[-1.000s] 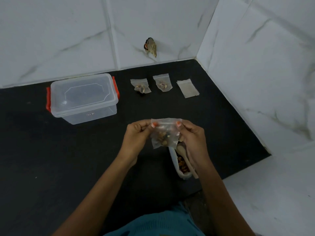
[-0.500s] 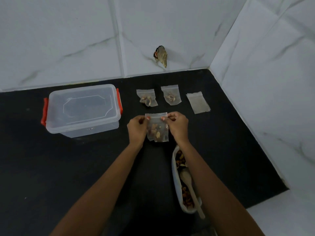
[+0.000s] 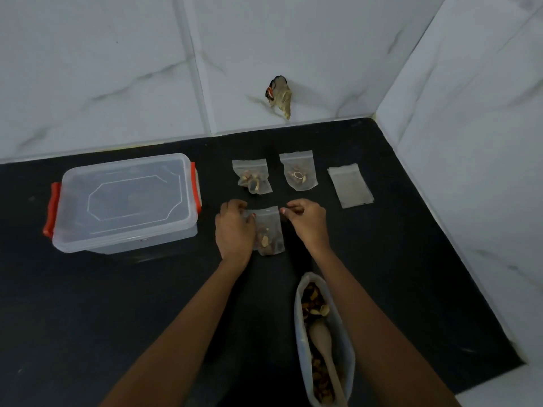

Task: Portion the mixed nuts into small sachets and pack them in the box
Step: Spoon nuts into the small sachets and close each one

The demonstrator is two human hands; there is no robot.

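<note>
A small clear sachet of nuts (image 3: 269,234) lies on the black counter (image 3: 117,304) between my hands. My left hand (image 3: 234,229) pinches its top left corner and covers its left edge. My right hand (image 3: 307,221) sits just right of the sachet's top right corner, fingers curled, with nothing seen between them. Two filled sachets (image 3: 252,177) (image 3: 298,171) and a flat empty sachet (image 3: 350,186) lie in a row behind. The clear box (image 3: 126,201) with red clips stands at the left, lid on. The open bag of mixed nuts (image 3: 321,342) holds a wooden spoon (image 3: 321,336).
White marble-look tiled walls close the counter at the back and right. A small dark and tan object (image 3: 279,95) sticks to the back wall. The counter's front right corner ends near a white surface (image 3: 499,389).
Both hands lowered the filled sachet from in front of me onto the counter below the row. My right hand has come off its top edge and shifted slightly right.
</note>
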